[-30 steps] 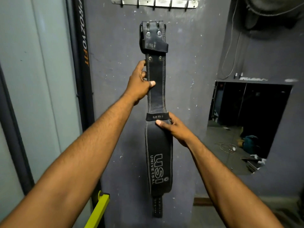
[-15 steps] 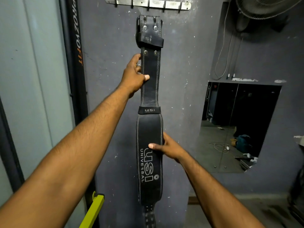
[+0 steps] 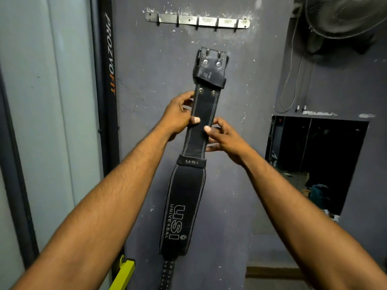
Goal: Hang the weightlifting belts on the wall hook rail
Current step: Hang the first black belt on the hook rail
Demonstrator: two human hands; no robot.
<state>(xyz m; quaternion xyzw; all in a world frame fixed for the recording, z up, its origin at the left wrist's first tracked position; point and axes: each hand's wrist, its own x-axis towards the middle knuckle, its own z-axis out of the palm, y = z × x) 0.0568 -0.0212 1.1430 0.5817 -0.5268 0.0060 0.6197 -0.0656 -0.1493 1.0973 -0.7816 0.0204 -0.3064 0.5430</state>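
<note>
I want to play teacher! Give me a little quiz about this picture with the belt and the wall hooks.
1. True or false: the belt already hangs from the hook rail.
2. How many hands grip the belt? A. none B. one C. both
3. Fill in: the big letters on the belt's wide part spell ___.

Key
1. False: its buckle end is below the rail, not on a hook.
2. C: the left hand and the right hand both pinch the narrow strap.
3. USI
</note>
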